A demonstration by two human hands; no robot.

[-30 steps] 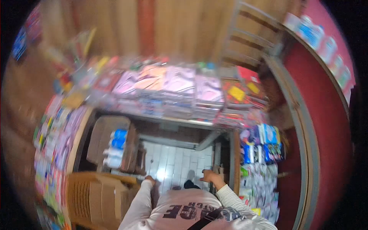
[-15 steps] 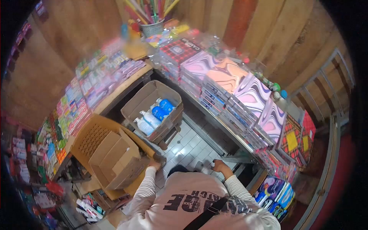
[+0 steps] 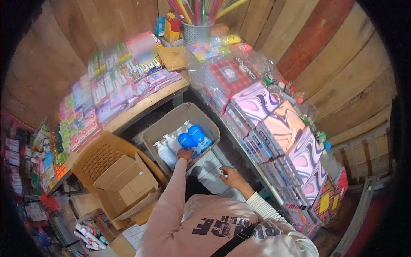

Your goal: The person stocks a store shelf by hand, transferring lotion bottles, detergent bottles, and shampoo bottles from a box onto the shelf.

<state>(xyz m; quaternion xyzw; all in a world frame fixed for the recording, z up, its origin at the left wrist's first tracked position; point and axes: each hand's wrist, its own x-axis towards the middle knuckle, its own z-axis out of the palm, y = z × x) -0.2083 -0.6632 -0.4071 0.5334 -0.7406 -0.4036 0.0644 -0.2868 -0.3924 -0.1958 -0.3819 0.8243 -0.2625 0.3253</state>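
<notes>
A cardboard box (image 3: 201,112) holds several pump bottles: white ones (image 3: 165,153) at its left side and blue ones (image 3: 196,133) at its right. My left hand (image 3: 185,154) is at the near rim of this box, just below the blue bottles. Its fingers are curled over the rim and partly hidden. To the right, my right hand (image 3: 232,177) hovers above the white tiled floor (image 3: 210,169), with its fingers loosely bent, apart, and nothing visible in them.
An open cardboard carton (image 3: 128,188) rests on a tan plastic chair (image 3: 92,158) at the left. Packaged goods (image 3: 113,85) cover the left table. Stacked patterned notebooks (image 3: 282,124) line the right table. A grey basket (image 3: 198,33) stands in the far corner.
My left hand has moved from the chair's edge forward to the bottle box's rim. My right hand has shifted slightly left and forward. The view has shifted, bringing the far corner lower.
</notes>
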